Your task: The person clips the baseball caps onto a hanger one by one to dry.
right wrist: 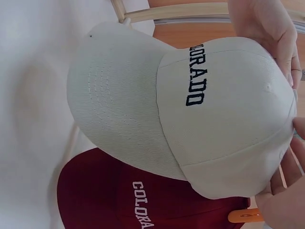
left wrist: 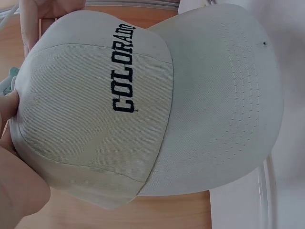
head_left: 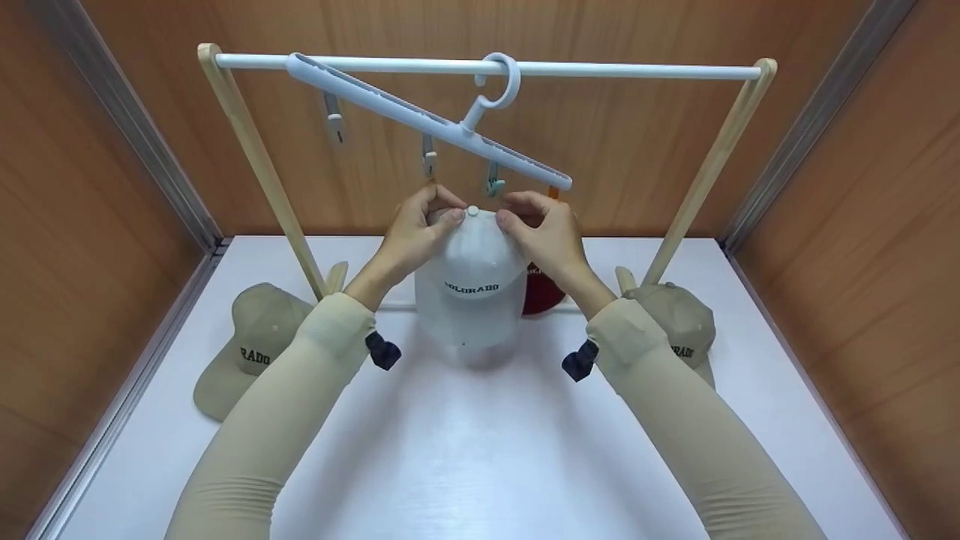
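Hands hold white COLORADO cap.

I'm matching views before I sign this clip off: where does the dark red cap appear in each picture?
Head: just right of centre, the dark red cap is partly hidden by the white cap and the right hand.
Left wrist: not in this picture.
Right wrist: along the bottom edge, left of centre to the middle, partly covered by the white cap.
Shared landmark: the white cap with dark COLORADO lettering, in all three views.
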